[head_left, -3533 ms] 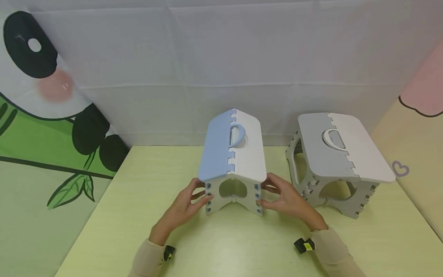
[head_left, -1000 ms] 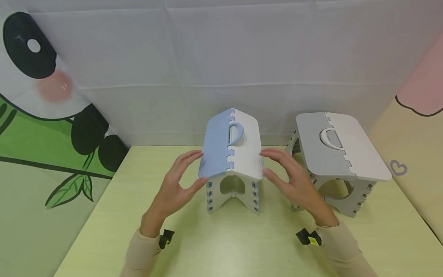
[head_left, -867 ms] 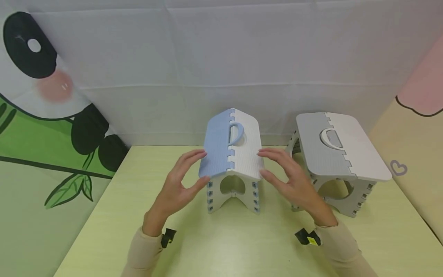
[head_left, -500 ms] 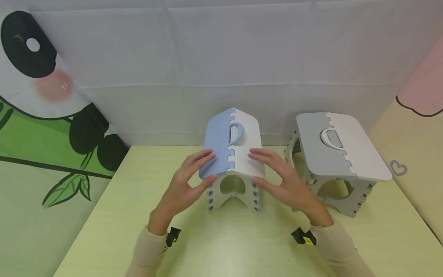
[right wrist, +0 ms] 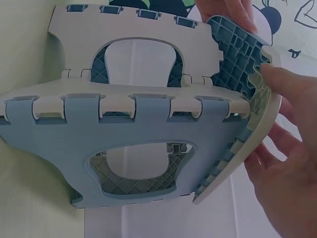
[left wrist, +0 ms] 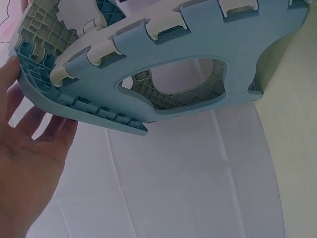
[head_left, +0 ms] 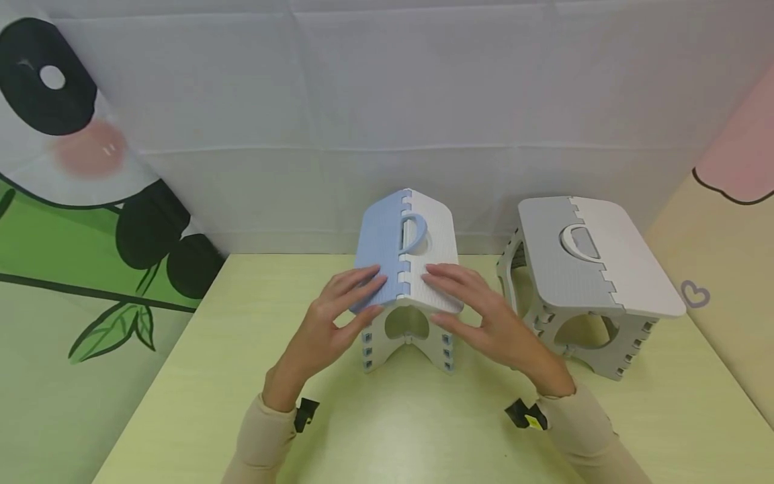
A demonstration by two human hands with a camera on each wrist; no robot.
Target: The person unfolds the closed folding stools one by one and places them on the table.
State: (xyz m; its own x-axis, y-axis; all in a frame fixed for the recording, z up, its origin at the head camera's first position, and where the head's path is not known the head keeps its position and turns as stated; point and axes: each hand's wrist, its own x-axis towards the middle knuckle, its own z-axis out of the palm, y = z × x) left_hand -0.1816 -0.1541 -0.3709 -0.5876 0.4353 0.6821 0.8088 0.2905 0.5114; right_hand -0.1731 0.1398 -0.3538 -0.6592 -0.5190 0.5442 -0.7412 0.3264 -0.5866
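A small folding stool (head_left: 406, 245), half blue and half white, stands on the table in the head view. Its top is peaked along the middle seam like a roof, and a blue handle loop (head_left: 414, 233) sticks up from it. My left hand (head_left: 323, 329) rests its fairly straight fingers on the blue half, with the thumb at the front edge. On the white half lie the fingers of my right hand (head_left: 484, 312), its thumb also by the front edge. Both wrist views show the stool's lattice underside (right wrist: 237, 52) and hinged legs (left wrist: 198, 54).
To the right stands a grey and white folding stool (head_left: 595, 259) with a flatter, spread top. The pale yellow-green table (head_left: 399, 430) meets a white cloth backdrop (head_left: 411, 87) behind. Printed cartoon panels (head_left: 91, 235) flank both sides.
Both hands have risen from the stool's front legs to its top, then moved inward over the two halves toward the seam. The stool has barely shifted and its top stays peaked.
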